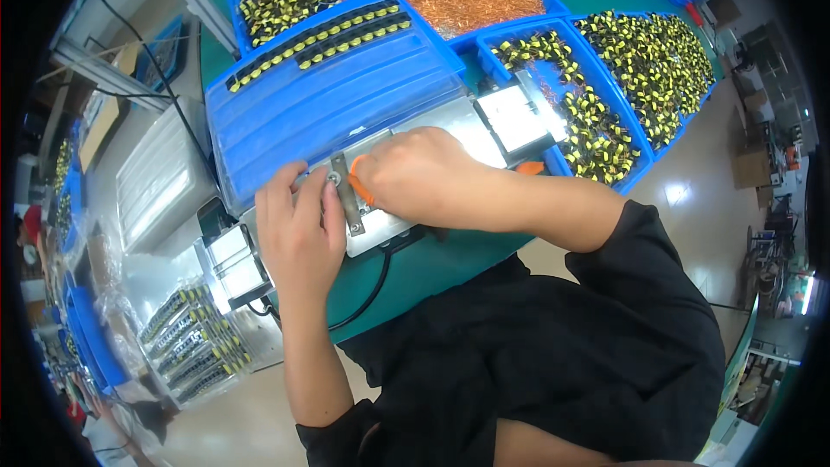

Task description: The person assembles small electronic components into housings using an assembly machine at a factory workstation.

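Observation:
My left hand [301, 229] rests at the left of a metal fixture plate [380, 229]. Its thumb and index fingertips come together beside a narrow upright metal bar [349, 201] with screws; what they pinch is too small to make out. Just right of that bar, my right hand [419, 171] is closed, knuckles up. A curved orange piece [358, 180] sticks out from its fingers, and the rest of it is hidden under the palm. A second orange piece [530, 168] shows beyond my right wrist. Boxy metal units stand at the left end [233, 266] and right end [517, 117] of the fixture.
Behind the fixture lies a blue ribbed tray [320, 117] with rows of small black-and-yellow parts [320, 41]. Blue bins hold copper-coloured pieces [471, 0] and loose black-and-yellow parts [648, 69]. Bagged strips of parts [194, 342] lie at the left. A black cable [378, 285] hangs in front.

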The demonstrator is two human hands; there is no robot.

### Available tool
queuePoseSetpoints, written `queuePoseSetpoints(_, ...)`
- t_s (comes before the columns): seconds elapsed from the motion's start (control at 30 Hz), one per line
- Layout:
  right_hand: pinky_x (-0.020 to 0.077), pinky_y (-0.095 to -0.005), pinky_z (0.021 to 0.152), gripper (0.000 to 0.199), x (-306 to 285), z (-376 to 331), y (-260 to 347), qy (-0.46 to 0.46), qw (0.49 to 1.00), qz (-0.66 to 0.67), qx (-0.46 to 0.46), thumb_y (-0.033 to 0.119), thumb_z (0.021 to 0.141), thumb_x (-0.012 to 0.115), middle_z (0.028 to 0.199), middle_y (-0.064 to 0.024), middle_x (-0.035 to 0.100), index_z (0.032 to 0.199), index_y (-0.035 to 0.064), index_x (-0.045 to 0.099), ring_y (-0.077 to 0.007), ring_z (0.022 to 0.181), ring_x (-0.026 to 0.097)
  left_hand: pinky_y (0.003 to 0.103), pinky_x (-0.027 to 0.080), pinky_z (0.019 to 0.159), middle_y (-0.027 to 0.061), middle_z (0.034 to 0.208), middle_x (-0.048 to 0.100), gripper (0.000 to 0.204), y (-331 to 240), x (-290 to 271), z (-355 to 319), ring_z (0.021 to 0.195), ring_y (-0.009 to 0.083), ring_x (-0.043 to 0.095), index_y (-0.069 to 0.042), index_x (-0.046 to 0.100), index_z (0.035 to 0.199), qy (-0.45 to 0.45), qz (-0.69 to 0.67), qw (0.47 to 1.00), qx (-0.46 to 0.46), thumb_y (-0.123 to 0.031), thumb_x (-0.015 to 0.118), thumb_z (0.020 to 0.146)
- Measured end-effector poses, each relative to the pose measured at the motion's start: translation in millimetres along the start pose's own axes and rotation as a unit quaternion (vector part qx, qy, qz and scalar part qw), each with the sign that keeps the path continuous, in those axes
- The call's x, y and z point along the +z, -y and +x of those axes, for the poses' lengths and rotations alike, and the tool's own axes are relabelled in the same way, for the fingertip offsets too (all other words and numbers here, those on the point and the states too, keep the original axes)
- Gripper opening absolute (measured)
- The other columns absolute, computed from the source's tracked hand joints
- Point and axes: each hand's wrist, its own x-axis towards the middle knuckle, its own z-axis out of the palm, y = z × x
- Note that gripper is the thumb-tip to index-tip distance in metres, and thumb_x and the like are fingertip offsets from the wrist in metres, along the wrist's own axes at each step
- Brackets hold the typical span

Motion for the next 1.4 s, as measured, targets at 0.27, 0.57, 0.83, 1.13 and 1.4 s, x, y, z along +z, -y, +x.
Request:
queuePoseSetpoints(0.27,0.0539,-0.0439,0.061,0.013,-1,0,-5,0.004,0.999,0.006,0.032,0.015,0.077,0.06,0.072,-0.0156,0.065,0.071,0.0031,0.063,-0.0334,0.069,0.067,0.037,0.048,0.073,0.0113,0.107,0.061,0.017,-1,2,0,0.085,0.0274,0.057,-0.003,0.068,0.098,-0.001,-0.002,1.0,-0.005,-0.006,0.067,0.081)
queuePoseSetpoints(0.57,0.0547,-0.0433,0.059,0.012,9,-2,1,0.012,1.0,0.007,0.023,0.015,0.082,0.061,0.073,-0.0143,0.069,0.084,0.0028,0.064,-0.0328,0.069,0.07,0.04,0.046,0.079,0.0123,0.107,0.061,0.017,0,2,-1,0.088,0.0281,0.056,-0.003,0.068,0.1,-0.005,-0.016,1.0,-0.019,-0.008,0.066,0.083)
queuePoseSetpoints(0.83,0.0505,-0.0428,0.062,0.02,-11,-9,-19,0.012,0.995,0.086,0.04,0.025,0.088,0.065,0.077,-0.0107,0.063,0.098,0.007,0.064,-0.033,0.073,0.064,0.039,0.046,0.079,0.0122,0.107,0.06,0.017,0,3,-1,0.088,0.028,0.056,-0.003,0.068,0.1,-0.005,-0.021,0.999,-0.026,-0.007,0.066,0.084)
queuePoseSetpoints(1.13,0.0457,-0.0388,0.08,0.021,20,-11,-22,-0.084,0.986,0.098,-0.104,0.014,0.077,0.072,0.086,-0.0075,0.057,0.095,0.0048,0.065,-0.0284,0.087,0.056,0.039,0.046,0.079,0.0122,0.107,0.06,0.017,1,2,-1,0.089,0.0278,0.056,-0.002,0.068,0.1,0.001,-0.011,1.0,-0.021,-0.007,0.066,0.083)
queuePoseSetpoints(1.4,0.0438,-0.0376,0.08,0.025,9,-4,-19,-0.039,0.992,0.034,-0.115,0.021,0.078,0.074,0.087,-0.0046,0.058,0.097,0.0066,0.067,-0.0265,0.087,0.056,0.038,0.047,0.076,0.0109,0.105,0.061,0.019,2,3,-2,0.088,0.0279,0.057,-0.003,0.068,0.1,0.022,-0.032,0.999,0.01,-0.006,0.067,0.081)
